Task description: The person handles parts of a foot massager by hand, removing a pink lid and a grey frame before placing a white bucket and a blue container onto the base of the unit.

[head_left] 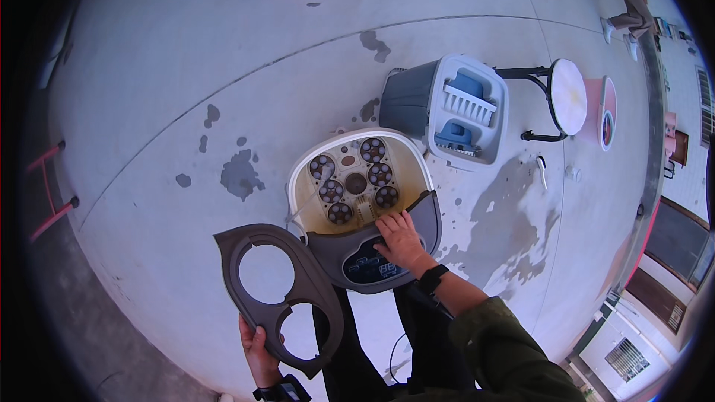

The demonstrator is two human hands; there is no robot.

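2 hands are at work here, and each is on a different part of the same appliance. Your left hand [257,353] grips the lower edge of a grey cover panel [277,294], a flat piece with 2 large round openings. The fingers are clamped on its rim near the bottom corner, thumb side toward you, and the panel stands tilted up and away from the hand, leaning toward the left of the foot bath [359,201] and just beside it. The left wrist comes in from the bottom edge, bent back, with a dark band on it.

Your right hand [401,240] lies palm down on the grey control hood of the foot bath, fingers a little spread and pointing up-left toward the basin, their tips at the hood's inner edge. They rest flat rather than close round anything. The dark blue control panel [370,266] sits just under the heel of that hand. The right forearm runs in from the lower right in an olive sleeve, with a black watch [433,280] at the wrist.

The foot bath stands on the concrete floor [186,67] in front of your legs, its cream basin open and showing 6 round massage rollers. Behind it, to the right, a grey and white bin [417,100] lies on its side, near a small round stool [566,97].
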